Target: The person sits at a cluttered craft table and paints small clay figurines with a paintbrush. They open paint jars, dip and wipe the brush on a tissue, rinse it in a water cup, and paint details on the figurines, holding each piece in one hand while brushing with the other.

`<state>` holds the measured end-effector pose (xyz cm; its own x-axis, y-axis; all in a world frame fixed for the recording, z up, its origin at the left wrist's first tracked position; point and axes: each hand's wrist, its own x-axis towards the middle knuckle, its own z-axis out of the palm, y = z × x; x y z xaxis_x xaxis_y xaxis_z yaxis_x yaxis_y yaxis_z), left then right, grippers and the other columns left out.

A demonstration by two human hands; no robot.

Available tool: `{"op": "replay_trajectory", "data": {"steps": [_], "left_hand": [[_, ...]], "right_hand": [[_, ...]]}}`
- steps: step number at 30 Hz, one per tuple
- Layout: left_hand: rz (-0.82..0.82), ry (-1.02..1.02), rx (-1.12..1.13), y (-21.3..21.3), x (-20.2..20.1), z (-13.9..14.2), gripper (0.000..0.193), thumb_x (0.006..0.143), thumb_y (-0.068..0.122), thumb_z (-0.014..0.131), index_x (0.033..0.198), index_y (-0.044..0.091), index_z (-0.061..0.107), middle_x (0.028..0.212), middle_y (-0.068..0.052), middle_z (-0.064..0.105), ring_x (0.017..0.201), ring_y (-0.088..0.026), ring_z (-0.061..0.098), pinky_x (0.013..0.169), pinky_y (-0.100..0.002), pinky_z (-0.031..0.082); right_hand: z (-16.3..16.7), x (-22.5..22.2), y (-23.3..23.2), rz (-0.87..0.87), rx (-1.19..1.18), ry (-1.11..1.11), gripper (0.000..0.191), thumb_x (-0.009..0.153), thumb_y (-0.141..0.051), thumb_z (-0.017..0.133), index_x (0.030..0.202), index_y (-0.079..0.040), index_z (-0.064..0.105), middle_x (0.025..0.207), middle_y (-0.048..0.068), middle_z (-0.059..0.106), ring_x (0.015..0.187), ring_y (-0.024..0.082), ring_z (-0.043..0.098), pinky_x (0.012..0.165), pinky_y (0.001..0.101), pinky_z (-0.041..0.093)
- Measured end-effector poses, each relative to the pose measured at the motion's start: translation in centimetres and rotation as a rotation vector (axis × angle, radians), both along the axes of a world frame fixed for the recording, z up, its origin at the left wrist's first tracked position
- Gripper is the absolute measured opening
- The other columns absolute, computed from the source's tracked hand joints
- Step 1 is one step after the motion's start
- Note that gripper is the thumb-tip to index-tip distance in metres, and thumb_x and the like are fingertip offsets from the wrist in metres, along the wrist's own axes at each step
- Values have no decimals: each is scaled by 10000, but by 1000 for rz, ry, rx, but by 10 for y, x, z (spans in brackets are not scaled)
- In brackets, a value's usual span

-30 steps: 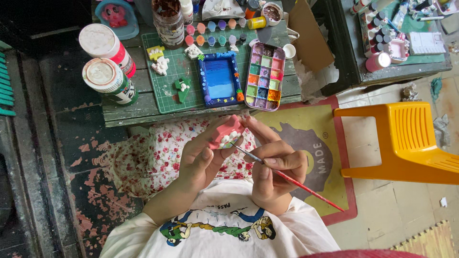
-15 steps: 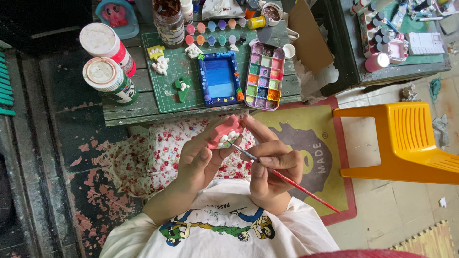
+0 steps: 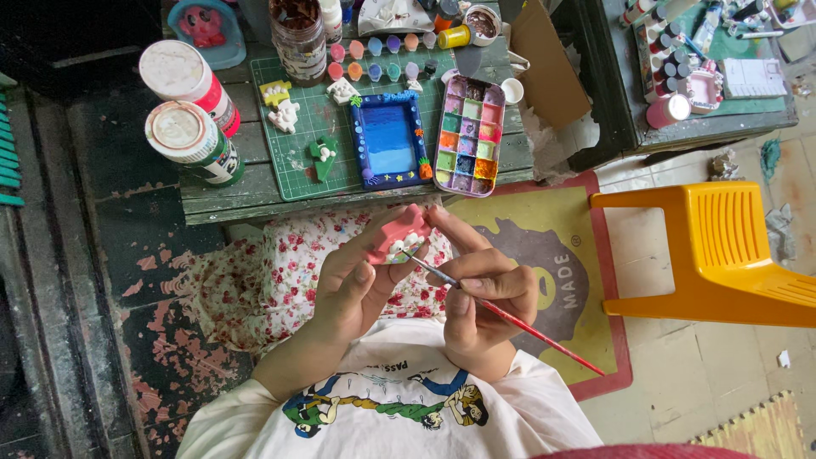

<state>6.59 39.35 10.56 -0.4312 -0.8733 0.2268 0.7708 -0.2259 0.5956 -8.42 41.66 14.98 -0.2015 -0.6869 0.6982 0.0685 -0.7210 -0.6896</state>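
Pink clay figurine gripped in left hand, below blue frame; right hand pinching paintbrush, mid-detailing; steady tip needed.

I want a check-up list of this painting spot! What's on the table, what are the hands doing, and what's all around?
Surface: low wooden table with a green cutting mat on it.
Job's things: small pink figure in the left hand; red-handled paintbrush in the right hand, tip at the figure.
Clutter: paint palette, blue picture frame, two lidded tins, a jar, small paint pots, little painted pieces.
Grippers: both hands closed around what they hold.
Cables: nothing seen.
Surroundings: yellow plastic stool, floor mat, a second table with paint bottles.
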Motion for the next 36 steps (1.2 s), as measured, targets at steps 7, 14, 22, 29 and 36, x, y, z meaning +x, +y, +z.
{"op": "replay_trajectory", "data": {"steps": [7,14,22,29,36], "left_hand": [[5,14,-7,0,0,1,763,1086,391,625,1588,-92,314,1675,-187,346,1550,-282,395,1292,-460,389],[14,7,8,1,0,0,765,1082,389,626,1585,-98,319,1678,-196,337,1530,-290,413,1285,-455,396],[9,17,24,0,0,1,766,1078,379,628,1582,-102,311,1680,-207,321,1525,-288,418,1277,-456,394],[11,25,30,0,1,2,774,1076,383,631,1583,-109,314,1682,-205,321,1528,-292,417,1287,-457,384],[22,25,36,0,1,-1,767,1078,377,628,1577,-116,316,1681,-218,331,1494,-302,451,1268,-450,409]], "right_hand": [[-1,0,-1,-18,4,37,199,1069,-120,605,1068,-42,422,911,185,673,1264,558,620,1120,660,476],[0,-1,0,-34,28,70,211,1068,-138,614,1066,-43,426,911,180,681,1268,538,647,1108,626,501],[0,0,0,-30,34,29,213,1075,-143,619,1069,-43,431,922,174,677,1226,519,646,1119,619,500],[-1,1,-1,-5,27,-4,209,1076,-127,617,1056,-38,429,924,177,660,1311,546,613,1135,651,483],[-2,1,-3,-4,21,26,203,1075,-128,607,1048,-35,428,937,198,677,1291,542,596,1136,642,476]]}}
